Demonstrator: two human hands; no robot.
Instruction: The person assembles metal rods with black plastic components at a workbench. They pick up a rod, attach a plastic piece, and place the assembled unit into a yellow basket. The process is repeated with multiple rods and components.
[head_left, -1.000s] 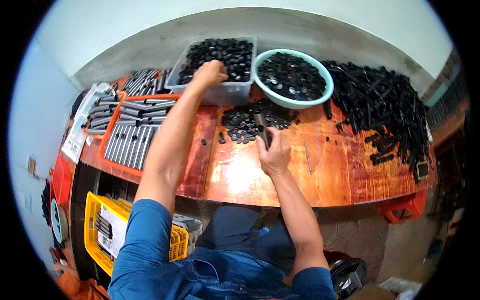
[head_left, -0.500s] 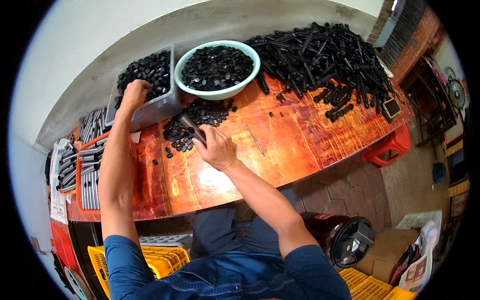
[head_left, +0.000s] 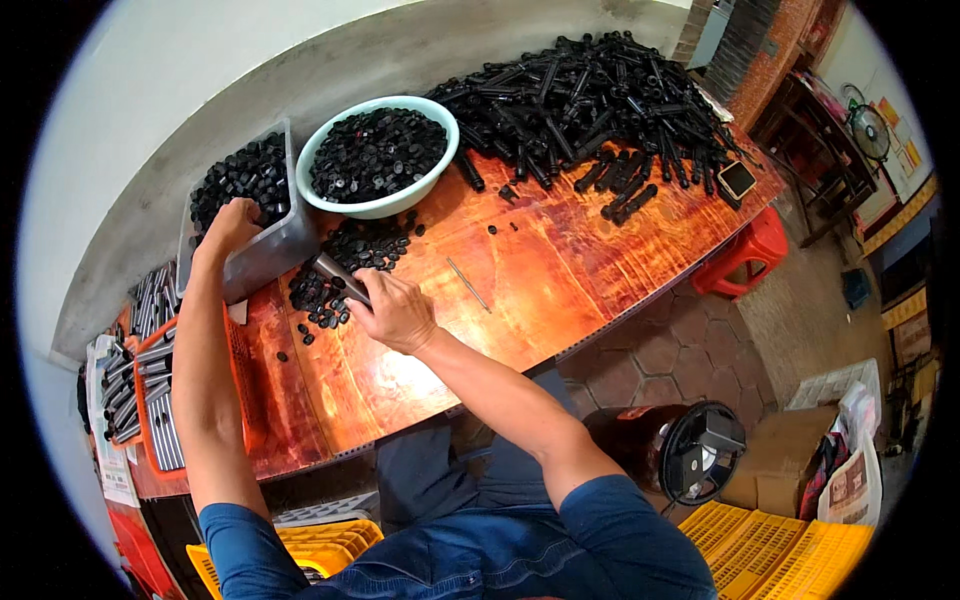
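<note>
My left hand (head_left: 234, 224) reaches over the near wall of a clear grey plastic bin (head_left: 272, 262), its fingers curled down among short black cylindrical caps (head_left: 243, 180). What the fingertips hold, if anything, is hidden. My right hand (head_left: 395, 310) is closed around a dark grey tube (head_left: 342, 279), which slants toward the upper left. The tube's far end is over a loose spread of small round black discs (head_left: 372, 243) on the wooden table (head_left: 540, 290).
A pale green bowl (head_left: 387, 206) of black discs stands beside the bin. Black rod-like parts (head_left: 590, 105) are heaped at the back right. A thin metal rod (head_left: 468, 284) lies mid-table. On the left, an orange basket (head_left: 243, 375) holds grey tubes. A red stool (head_left: 745, 255) stands beyond the table's right edge.
The view has shifted, so the table's contents sit farther left. My left hand remains at the bin, its fingers now lower among the caps. The right hand still holds the tube.
</note>
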